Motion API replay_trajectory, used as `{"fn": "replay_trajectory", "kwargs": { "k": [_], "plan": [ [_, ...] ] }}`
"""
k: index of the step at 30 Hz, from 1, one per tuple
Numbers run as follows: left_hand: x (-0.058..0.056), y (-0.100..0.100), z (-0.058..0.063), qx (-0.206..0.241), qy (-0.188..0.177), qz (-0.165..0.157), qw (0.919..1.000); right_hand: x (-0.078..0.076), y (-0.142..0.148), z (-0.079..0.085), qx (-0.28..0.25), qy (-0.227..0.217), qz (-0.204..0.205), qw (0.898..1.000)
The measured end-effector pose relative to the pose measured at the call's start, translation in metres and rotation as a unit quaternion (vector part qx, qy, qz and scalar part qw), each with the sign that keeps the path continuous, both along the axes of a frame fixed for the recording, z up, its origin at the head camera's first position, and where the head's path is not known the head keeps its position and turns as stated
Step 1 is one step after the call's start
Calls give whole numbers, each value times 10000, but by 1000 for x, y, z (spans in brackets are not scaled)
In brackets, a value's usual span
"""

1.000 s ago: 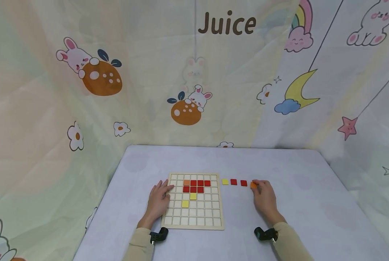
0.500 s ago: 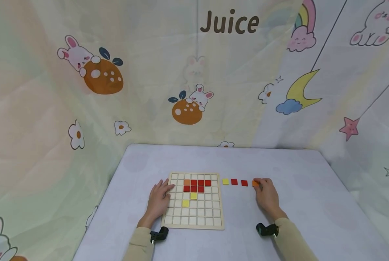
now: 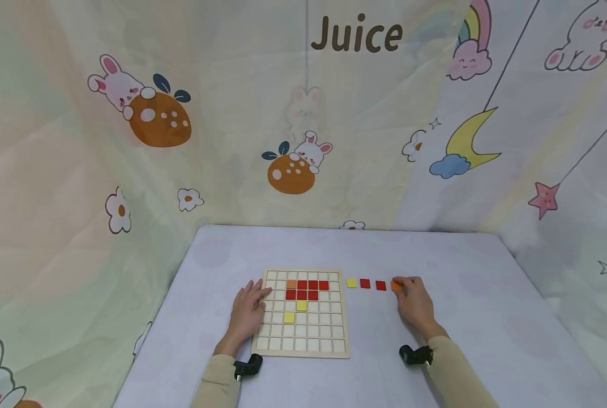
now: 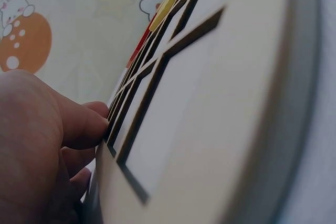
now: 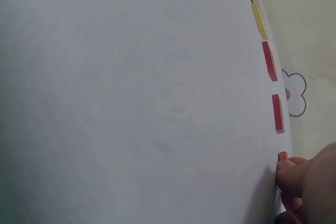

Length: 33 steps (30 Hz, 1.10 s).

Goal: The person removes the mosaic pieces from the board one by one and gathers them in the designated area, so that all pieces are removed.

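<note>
Holding an orange tile (image 3: 395, 286), the right hand (image 3: 417, 304) keeps this small square pinched between thumb and fingertips, over the right half of the table (image 3: 461, 272), nearer to the right edge than to the left edge; whether the tile touches the table, I cannot tell. Just beside it, toward the left edge of the table, lies 1 red tile (image 3: 381, 285), and after it, with small gaps, come 1 second red tile (image 3: 365, 283) and 1 yellow tile (image 3: 351, 283), so these 4 tiles make nearly 1 straight line. The line reaches close to the right edge of a wooden board (image 3: 324, 331), which lies flat, nearer to the left edge of the table than to the right edge. On the left edge of the board rests the left hand (image 3: 247, 311), with the fingers stretched and a little apart from each other. In the grid of the board sit 1 orange square (image 3: 291, 284) and 3 red squares (image 3: 312, 285) in 1 row, 3 more red squares (image 3: 301, 295) in the row below, and 2 yellow squares (image 3: 302, 306) lower, placed diagonally. Each wrist wears 1 black device (image 3: 248, 365), just beyond the beige sleeves (image 3: 217, 382). Behind the far edge of the table hangs a pale curtain (image 3: 232, 113), printed with rabbits, flowers, a moon and the word "Juice" (image 3: 357, 34).
</note>
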<state>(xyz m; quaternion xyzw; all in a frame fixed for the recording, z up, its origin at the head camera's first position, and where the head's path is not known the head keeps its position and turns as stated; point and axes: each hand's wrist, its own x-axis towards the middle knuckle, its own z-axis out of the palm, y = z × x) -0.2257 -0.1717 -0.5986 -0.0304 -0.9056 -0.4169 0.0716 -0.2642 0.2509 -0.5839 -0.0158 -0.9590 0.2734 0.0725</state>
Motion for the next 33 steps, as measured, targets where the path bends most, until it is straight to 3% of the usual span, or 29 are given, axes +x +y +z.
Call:
{"fn": "replay_trajectory", "kwargs": {
  "k": [8,17,24,33],
  "plan": [
    [0,0,0,19,-52,11,10000,0,-1,-3,-24,-24,-111,9999],
    [0,0,1,15,-67,32,10000,12,-5,-6,-653,267,-278,9971],
    [0,0,2,22,-66,-14,10000,21,-17,-3,-935,385,-456,9938],
    [-1,0,1,1,-55,20,10000,33,-42,-7,-1131,546,-326,9915]
  ]
}}
